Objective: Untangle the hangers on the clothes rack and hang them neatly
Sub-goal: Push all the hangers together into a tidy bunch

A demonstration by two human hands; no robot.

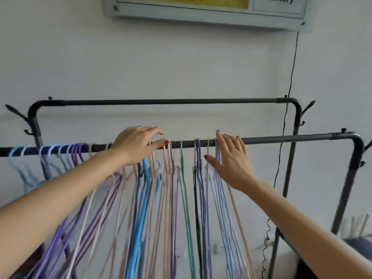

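Hung along near dark metal rack rail (281, 140), long axis left to right: thin plastic-coated wire hangers in purple, blue, pink, green and lilac (182, 178), bodies dropping straight down, crowded and crossing toward the left. Left hand (138, 144) draped over rail above pink and blue hooks, fingers curved loosely, thumb under; no firm grasp evident. Right hand (231, 158) placed flat against right edge of pale blue group (218, 174), fingers straight, released, thumb spread toward lilac hooks. Cluster bracketed between both hands; bare rail extended rightward. Rear rail (161, 102) unused.
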